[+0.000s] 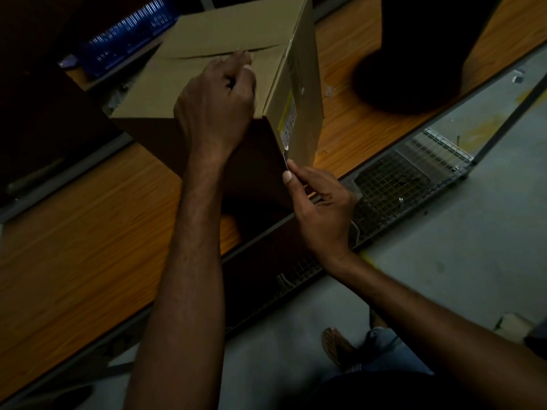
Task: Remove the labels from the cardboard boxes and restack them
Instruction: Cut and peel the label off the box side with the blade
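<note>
Your right hand [319,202] pinches the lower corner of the label [288,119]. Left hand [216,99] grips the cardboard box [213,34] at its top seam, on the tabletop [74,217]. Label mostly stuck, peel barely started, restacking not begun.

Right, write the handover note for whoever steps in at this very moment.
Left hand: on top of the box, fingers curled at the flap seam, steadying it.
Right hand: pinches what looks like the lifted lower end of the label, at the box's near corner.
The box stands on the wooden table.
Done: only the label's bottom end is lifted; the rest sticks to the side face.
Left: peel it off fully, probably check the hidden faces, then stack the box.
</note>
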A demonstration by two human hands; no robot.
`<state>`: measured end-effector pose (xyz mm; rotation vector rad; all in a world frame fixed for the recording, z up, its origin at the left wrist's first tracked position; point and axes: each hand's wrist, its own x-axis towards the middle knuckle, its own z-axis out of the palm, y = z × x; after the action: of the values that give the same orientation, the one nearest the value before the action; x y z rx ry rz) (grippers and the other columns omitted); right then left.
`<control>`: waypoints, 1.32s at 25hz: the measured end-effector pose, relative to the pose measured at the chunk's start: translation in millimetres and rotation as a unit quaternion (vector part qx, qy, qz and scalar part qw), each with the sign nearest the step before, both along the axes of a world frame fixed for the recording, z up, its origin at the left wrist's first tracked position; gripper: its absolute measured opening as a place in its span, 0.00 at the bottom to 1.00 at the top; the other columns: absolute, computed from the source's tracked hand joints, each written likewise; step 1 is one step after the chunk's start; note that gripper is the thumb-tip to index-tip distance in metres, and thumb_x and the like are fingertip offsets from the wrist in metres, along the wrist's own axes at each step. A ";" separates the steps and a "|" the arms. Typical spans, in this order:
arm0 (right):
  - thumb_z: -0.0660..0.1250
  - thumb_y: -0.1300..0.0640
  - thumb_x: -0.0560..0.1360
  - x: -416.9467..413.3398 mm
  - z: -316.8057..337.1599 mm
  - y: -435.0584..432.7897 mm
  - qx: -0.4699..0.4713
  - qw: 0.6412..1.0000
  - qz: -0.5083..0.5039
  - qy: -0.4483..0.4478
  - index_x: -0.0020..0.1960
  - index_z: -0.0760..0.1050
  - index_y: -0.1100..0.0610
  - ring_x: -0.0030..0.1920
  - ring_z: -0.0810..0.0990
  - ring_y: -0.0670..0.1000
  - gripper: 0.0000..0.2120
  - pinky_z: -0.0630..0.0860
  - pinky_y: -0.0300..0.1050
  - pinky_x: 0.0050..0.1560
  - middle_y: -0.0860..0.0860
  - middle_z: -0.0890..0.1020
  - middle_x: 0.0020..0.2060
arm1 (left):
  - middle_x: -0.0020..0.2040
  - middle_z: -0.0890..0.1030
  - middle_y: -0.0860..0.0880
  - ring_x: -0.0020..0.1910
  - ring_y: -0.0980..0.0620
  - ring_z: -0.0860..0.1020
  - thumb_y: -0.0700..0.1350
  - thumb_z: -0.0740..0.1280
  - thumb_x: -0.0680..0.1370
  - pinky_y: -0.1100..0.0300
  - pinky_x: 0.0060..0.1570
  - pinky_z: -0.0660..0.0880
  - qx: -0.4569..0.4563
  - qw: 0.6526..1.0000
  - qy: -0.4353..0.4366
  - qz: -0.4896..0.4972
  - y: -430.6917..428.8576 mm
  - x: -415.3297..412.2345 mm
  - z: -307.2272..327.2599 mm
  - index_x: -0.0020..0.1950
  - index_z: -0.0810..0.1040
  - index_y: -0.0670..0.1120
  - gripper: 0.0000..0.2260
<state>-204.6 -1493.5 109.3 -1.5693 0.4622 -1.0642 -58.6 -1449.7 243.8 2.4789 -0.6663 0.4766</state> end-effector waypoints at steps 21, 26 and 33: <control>0.73 0.58 0.80 1.5 7.5 3.5 0.032 0.999 -0.027 0.029 0.59 0.86 0.58 0.49 0.84 0.44 0.09 0.82 0.41 0.46 0.48 0.87 0.49 | 0.67 0.79 0.59 0.58 0.62 0.77 0.55 0.56 0.84 0.64 0.54 0.67 0.006 1.000 -0.015 -0.010 -0.7 0.0 0.0 0.72 0.76 0.58 0.18; 0.73 0.59 0.79 -0.1 6.7 2.7 0.011 0.999 -0.024 0.033 0.58 0.86 0.58 0.51 0.84 0.43 0.09 0.82 0.40 0.47 0.48 0.87 0.50 | 0.67 0.80 0.58 0.57 0.60 0.78 0.55 0.56 0.83 0.63 0.53 0.68 0.008 1.000 -0.021 -0.015 0.8 2.2 -1.2 0.72 0.76 0.58 0.19; 0.73 0.60 0.79 5.4 6.2 1.3 0.004 0.999 -0.032 0.017 0.58 0.86 0.59 0.50 0.85 0.45 0.08 0.82 0.41 0.46 0.50 0.88 0.49 | 0.71 0.77 0.60 0.62 0.61 0.77 0.54 0.56 0.83 0.65 0.56 0.67 0.009 1.000 -0.016 -0.022 1.0 1.3 -0.6 0.72 0.76 0.58 0.18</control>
<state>-199.1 -1492.1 115.5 -1.5766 0.5422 -1.0855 -57.3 -1448.7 243.1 2.4733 -0.7388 0.4973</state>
